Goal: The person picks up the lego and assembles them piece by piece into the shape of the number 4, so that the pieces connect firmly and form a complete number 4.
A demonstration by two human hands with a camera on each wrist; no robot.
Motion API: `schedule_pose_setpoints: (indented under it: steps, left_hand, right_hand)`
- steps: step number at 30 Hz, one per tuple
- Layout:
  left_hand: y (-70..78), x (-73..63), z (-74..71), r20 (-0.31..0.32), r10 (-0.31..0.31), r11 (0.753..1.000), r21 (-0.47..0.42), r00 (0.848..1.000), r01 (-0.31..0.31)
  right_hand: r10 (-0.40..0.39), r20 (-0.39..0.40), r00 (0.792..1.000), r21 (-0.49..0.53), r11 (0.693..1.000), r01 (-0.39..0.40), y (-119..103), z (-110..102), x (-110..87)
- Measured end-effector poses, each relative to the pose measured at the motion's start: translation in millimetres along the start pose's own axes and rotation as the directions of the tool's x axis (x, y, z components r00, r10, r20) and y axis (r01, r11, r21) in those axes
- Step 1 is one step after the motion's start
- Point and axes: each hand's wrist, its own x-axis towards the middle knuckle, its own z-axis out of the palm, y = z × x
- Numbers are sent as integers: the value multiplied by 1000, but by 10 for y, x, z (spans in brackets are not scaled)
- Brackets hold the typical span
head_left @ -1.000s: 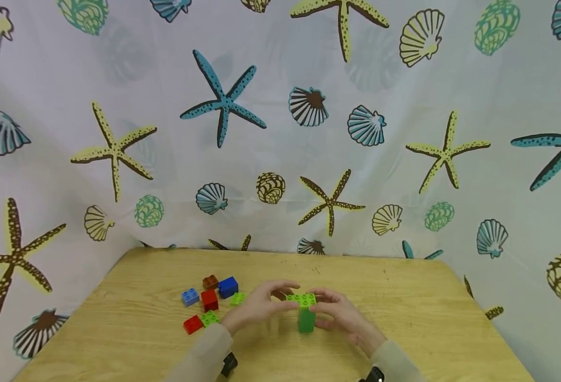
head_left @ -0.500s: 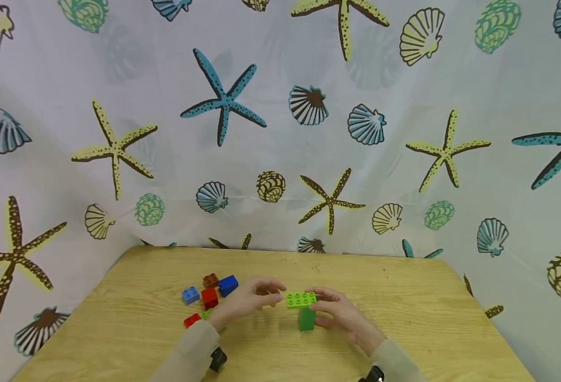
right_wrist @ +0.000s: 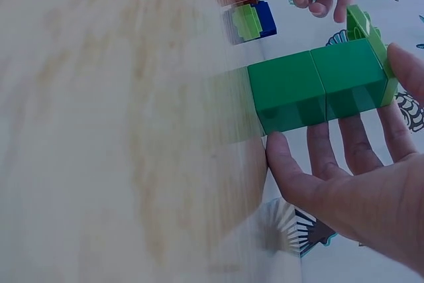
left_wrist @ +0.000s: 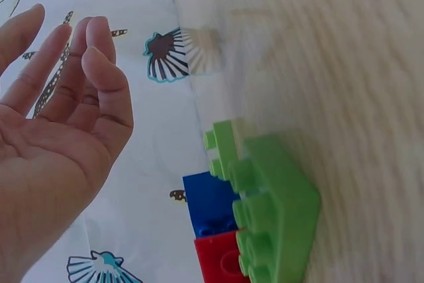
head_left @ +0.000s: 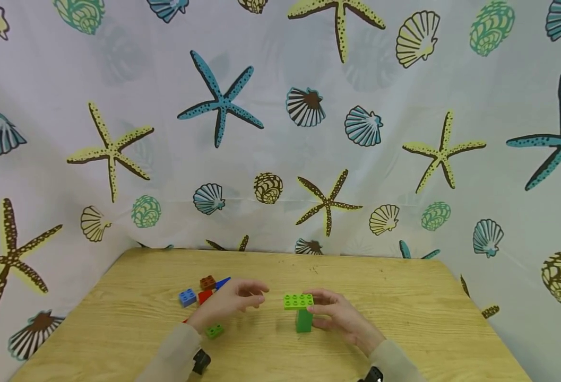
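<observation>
My right hand (head_left: pixel 336 317) holds a small tower of toy building bricks standing on the table. Two dark green blocks (right_wrist: pixel 318 87) make up its column, and a lime green brick (head_left: pixel 298 302) lies across the top, overhanging to the left. In the right wrist view the thumb touches the lime brick and the fingers lie along the column's side. My left hand (head_left: pixel 232 298) hovers left of the tower with loosely bent fingers and nothing in it. A lime brick (left_wrist: pixel 285 210) sits on the table near its wrist; the left forearm hides part of the loose bricks.
Loose bricks lie on the wooden table (head_left: pixel 404 307) at left: light blue (head_left: pixel 187 297), brown (head_left: pixel 207 281), dark blue (head_left: pixel 223 282), red (head_left: pixel 206 295) and lime (head_left: pixel 215 331). A curtain (head_left: pixel 280 148) printed with starfish and shells hangs behind the table.
My left hand has let go of the lime brick on top and moved left, over the loose bricks. The right hand stays at the tower.
</observation>
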Motion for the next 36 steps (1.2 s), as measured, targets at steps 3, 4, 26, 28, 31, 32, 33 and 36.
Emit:
schedule_pose_setpoints:
  steps: [3,4,26,28,31,32,33,36]
  left_hand:
    - [-6,-37,-55,5,6,1000,2,1000,-6]
    - [-5,-52,-72,9,2,1000,3,1000,-2]
    - [-130,-295,-518,136,-17,997,80,991,6]
    - [-165,-324,-556,161,-27,995,96,987,11]
    - [-226,-356,-597,195,-24,994,107,981,3]
    - [-244,-364,-606,201,-21,994,105,979,-1]
    - [-261,-370,-615,202,-17,994,110,979,-6]
    - [-289,-387,-634,202,-5,990,139,979,-23]
  right_hand:
    - [-1,2,1000,3,1000,1,0,-2,-19]
    - [-2,0,1000,4,1000,2,-1,-1,-26]
    - [13,-12,1000,50,999,-13,20,-1,-29]
    - [21,-19,1000,43,999,-20,16,3,-27]
    - [28,-18,999,28,999,-27,8,1,-21]
    - [29,-16,999,24,999,-28,4,-1,-17]
    - [27,-14,1000,21,999,-27,1,-4,-12]
    - [21,-5,1000,22,1000,-21,-10,-18,3]
